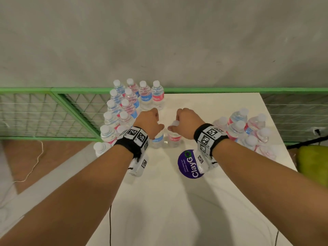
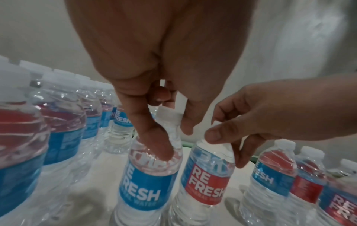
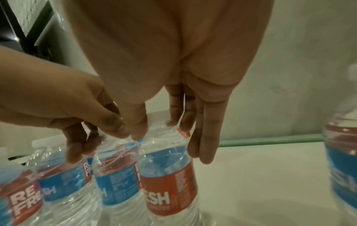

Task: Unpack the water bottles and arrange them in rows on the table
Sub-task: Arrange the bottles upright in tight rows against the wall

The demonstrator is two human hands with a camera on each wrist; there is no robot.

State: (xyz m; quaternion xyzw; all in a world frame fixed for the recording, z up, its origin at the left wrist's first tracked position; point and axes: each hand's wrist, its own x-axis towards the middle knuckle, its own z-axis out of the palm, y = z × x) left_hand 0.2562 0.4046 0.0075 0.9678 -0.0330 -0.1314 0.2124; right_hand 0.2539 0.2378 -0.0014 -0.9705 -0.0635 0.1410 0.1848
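Observation:
Two upright water bottles stand side by side at the middle of the white table (image 1: 177, 201). My left hand (image 1: 152, 121) grips the white cap and neck of the blue-label bottle (image 1: 157, 139). In the left wrist view its thumb and fingers (image 2: 160, 143) curl round that bottle's (image 2: 146, 188) top. My right hand (image 1: 182, 121) pinches the cap of the red-label bottle (image 1: 174, 138). The right wrist view shows its fingers (image 3: 201, 137) draped over that bottle's (image 3: 170, 188) shoulder. Whether the bases touch the table is hidden.
Rows of upright bottles (image 1: 120, 110) fill the table's left edge and far left corner. A loose cluster of bottles (image 1: 248, 132) stands at the right. A purple round sticker (image 1: 186, 164) lies near my right wrist. A green mesh railing (image 1: 53, 112) runs behind the table.

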